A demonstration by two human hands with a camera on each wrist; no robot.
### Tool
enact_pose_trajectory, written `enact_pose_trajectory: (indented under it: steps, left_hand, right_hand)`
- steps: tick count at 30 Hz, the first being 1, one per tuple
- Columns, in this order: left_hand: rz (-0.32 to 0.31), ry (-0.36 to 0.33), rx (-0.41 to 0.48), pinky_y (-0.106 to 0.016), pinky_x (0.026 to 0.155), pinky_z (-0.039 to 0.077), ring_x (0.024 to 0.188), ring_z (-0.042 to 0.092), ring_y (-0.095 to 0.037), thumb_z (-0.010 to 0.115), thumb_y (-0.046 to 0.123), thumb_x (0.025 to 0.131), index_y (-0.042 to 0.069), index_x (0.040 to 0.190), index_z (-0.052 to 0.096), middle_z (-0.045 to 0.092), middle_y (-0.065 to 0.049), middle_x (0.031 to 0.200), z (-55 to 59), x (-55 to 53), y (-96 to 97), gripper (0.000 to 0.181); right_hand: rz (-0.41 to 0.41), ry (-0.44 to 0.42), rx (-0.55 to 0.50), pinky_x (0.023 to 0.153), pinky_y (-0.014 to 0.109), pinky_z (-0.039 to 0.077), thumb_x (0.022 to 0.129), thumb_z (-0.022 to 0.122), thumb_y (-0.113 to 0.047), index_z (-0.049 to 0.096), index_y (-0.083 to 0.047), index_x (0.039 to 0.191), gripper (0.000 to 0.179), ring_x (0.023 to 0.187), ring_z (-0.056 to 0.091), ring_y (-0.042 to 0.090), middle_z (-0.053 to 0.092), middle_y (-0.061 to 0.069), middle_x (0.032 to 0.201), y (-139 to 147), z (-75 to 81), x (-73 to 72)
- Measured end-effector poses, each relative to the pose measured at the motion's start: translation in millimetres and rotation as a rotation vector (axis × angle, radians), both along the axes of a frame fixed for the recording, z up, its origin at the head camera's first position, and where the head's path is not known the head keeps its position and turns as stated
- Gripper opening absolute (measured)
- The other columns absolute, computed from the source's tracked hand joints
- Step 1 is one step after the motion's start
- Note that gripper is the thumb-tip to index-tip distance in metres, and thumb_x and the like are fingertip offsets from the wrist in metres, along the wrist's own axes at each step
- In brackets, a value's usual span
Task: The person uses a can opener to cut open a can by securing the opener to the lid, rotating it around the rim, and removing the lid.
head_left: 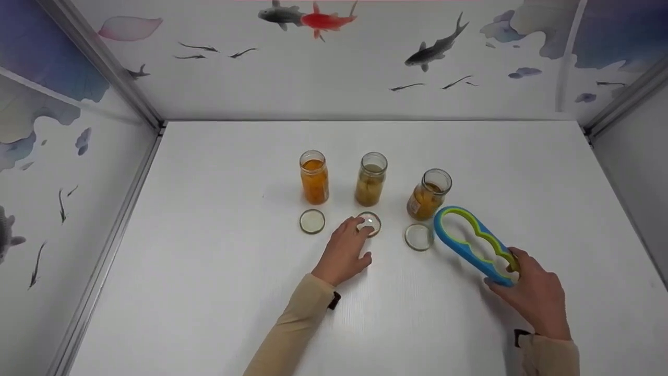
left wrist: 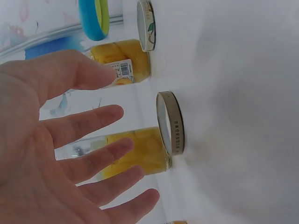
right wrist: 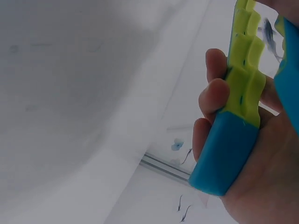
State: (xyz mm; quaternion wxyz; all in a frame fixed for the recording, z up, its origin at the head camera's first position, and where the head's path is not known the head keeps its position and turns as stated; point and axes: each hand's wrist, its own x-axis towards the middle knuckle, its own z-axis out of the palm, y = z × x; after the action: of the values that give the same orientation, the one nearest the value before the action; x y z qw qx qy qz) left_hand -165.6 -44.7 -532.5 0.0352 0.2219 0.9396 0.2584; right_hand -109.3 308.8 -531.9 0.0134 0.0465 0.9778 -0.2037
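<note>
My left hand (head_left: 343, 255) hovers with spread fingers over the middle lid (head_left: 374, 221). In the left wrist view a gap shows between the fingertips (left wrist: 124, 145) and that lid (left wrist: 176, 123), which lies rim up. My right hand (head_left: 540, 295) grips one end of a blue and green jar opener (head_left: 469, 256) with scalloped openings, its fingers curled round the frame in the right wrist view. Behind the lids stand three uncapped glass jars: an orange one (head_left: 315, 185) at left, a yellowish one (head_left: 369, 189) in the middle and an amber one (head_left: 425, 201) at right.
A left lid (head_left: 312, 221) and a right lid (head_left: 418, 237) lie before their jars. The opener's far end is near the right jar and lid. Printed panels (head_left: 334, 78) with fish wall in the white table (head_left: 219, 282) at the back and sides.
</note>
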Motion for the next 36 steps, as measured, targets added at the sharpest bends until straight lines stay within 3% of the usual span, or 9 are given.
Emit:
enact_pose_trajectory:
  steps: [8,17,25,31,36]
  left_hand:
    - [0.045,0.006,0.061,-0.044,0.110,0.030,0.134,0.035,-0.037,0.069,0.012,0.087,0.003,0.128,0.057,0.044,-0.018,0.137,3.1,2.4,-23.6,0.044]
    - [0.084,-0.028,0.100,-0.041,0.107,0.034,0.130,0.038,-0.033,0.069,0.009,0.087,0.002,0.129,0.054,0.044,-0.018,0.137,1.7,5.4,-41.2,0.045]
    - [0.100,-0.086,0.062,-0.038,0.108,0.033,0.133,0.036,-0.030,0.069,0.009,0.087,0.003,0.133,0.052,0.040,-0.017,0.141,-0.1,5.6,-47.1,0.050]
    - [0.092,-0.136,0.076,-0.039,0.110,0.029,0.134,0.035,-0.029,0.070,0.008,0.087,0.004,0.137,0.048,0.040,-0.016,0.142,-1.5,5.4,-50.9,0.055]
    - [0.077,-0.150,0.087,-0.038,0.111,0.029,0.133,0.035,-0.028,0.071,0.007,0.086,0.004,0.139,0.045,0.041,-0.015,0.141,-2.6,5.5,-54.2,0.059]
  right_hand:
    - [-0.061,-0.069,0.044,0.074,0.059,0.043,0.069,0.082,-0.051,0.042,0.013,0.130,0.097,0.092,0.054,0.048,0.054,0.037,0.114,7,-0.8,-3.6]
    - [-0.021,-0.073,0.084,0.076,0.062,0.039,0.073,0.080,-0.044,0.044,0.012,0.125,0.084,0.087,0.056,0.045,0.056,0.036,0.107,9,-7.9,-10.1]
    - [-0.022,-0.130,0.070,0.077,0.061,0.039,0.076,0.076,-0.045,0.043,0.013,0.127,0.085,0.090,0.055,0.046,0.054,0.037,0.109,7,-8.3,-14.2]
    - [-0.001,-0.113,0.080,0.072,0.059,0.041,0.077,0.075,-0.042,0.042,0.013,0.128,0.081,0.087,0.056,0.046,0.054,0.037,0.109,6,-10.1,-15.1]
    - [0.022,-0.152,0.069,0.069,0.057,0.043,0.078,0.073,-0.043,0.039,0.012,0.130,0.083,0.086,0.055,0.046,0.051,0.036,0.110,10,-8.6,-16.9]
